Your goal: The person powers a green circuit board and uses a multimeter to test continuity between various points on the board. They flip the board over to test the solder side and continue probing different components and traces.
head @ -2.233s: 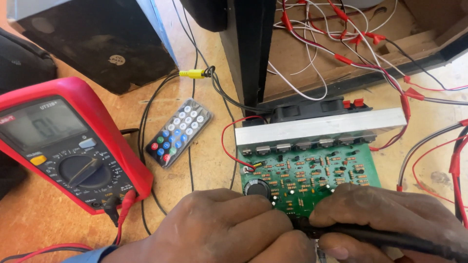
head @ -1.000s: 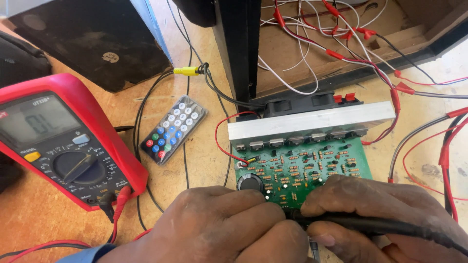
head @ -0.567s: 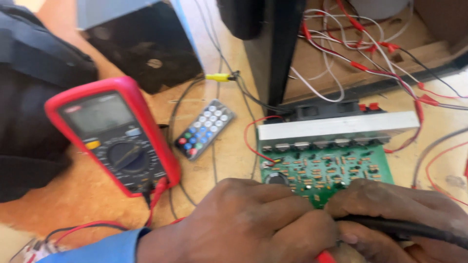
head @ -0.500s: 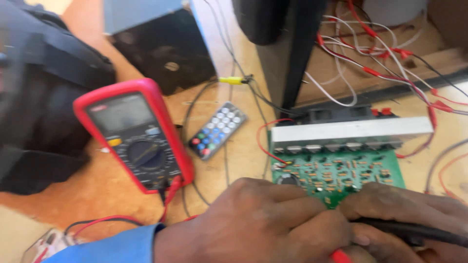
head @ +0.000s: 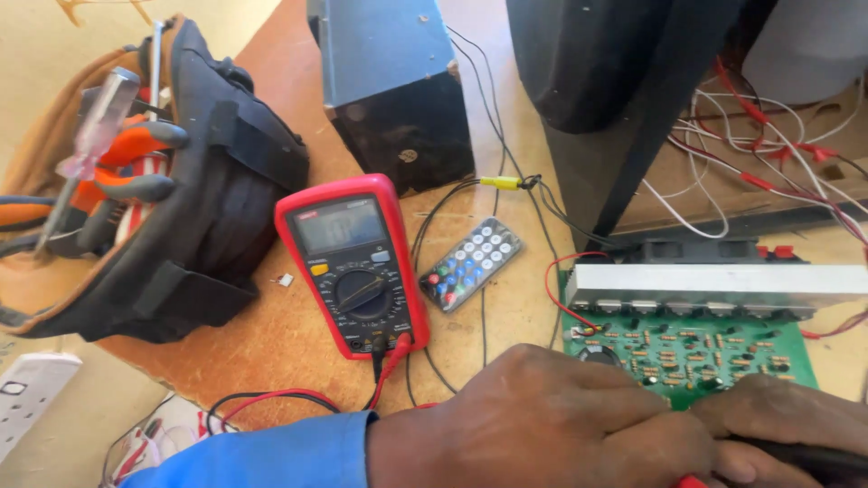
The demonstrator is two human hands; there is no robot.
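We have our left hand [head: 542,425] and right hand [head: 787,425] pressed together at the near edge of the green printed circuit board with its long aluminium heat sink [head: 696,348]. The right fingers [head: 768,411] curl narrowly around a thin black probe handle [head: 814,456]; the left fingers close over a red-tipped probe, mostly hidden. The probing looks under way, leads already plugged into the red-cased digital multimeter [head: 353,262] lying left of our fingers on the brown wooden surface [head: 298,348]. Its reading is too small to tell. A small black remote control [head: 470,264] lies beyond our fingers.
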